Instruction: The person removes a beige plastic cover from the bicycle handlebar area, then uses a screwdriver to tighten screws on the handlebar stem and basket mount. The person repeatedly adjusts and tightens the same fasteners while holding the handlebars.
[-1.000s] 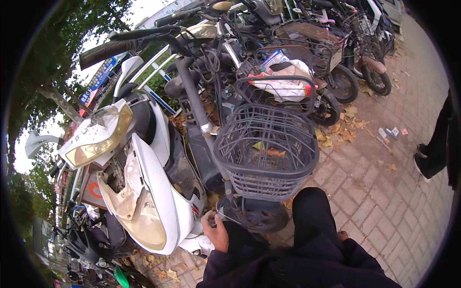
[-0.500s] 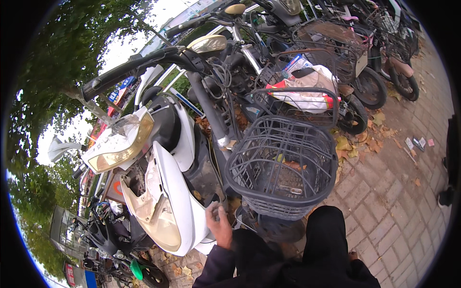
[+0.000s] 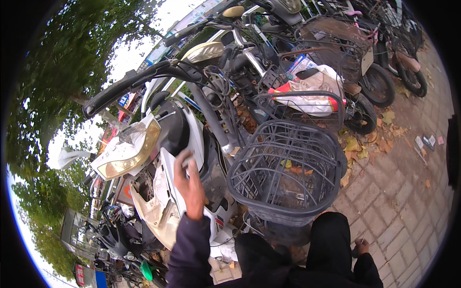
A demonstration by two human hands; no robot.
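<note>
Nearest, two dark-trousered knees [image 3: 329, 240] are seen, and beyond the outer side of one the right hand [image 3: 363, 246] is half shown; whether its fingers are spread or pinching something cannot be told. The left hand [image 3: 193, 192] is raised, its fingers [image 3: 178, 170] loosely bent and spread from the thumb, with nothing seen between them. Behind it, one white scooter [image 3: 165, 216] is leaned to the left, its cream inner panel exposed; whether it is touched cannot be told. As far as is shown, nothing is gripped or lifted by the left hand, and one black wire basket [image 3: 283, 211], to the right of the scooter and ahead of the knees, is left untouched. At least two leaves [image 3: 301, 171] are held in it.

Above the scooter, one black handlebar grip [image 3: 108, 98] is seen. Farther on, one white-and-red bag [image 3: 312, 98] is carried in a second basket [image 3: 267, 96], and beyond it a third, rusty basket [image 3: 331, 31] is seen. To the right, three front wheels [image 3: 379, 86] can be counted, with three small pieces of litter [image 3: 428, 142] on the paving [image 3: 384, 192].
</note>
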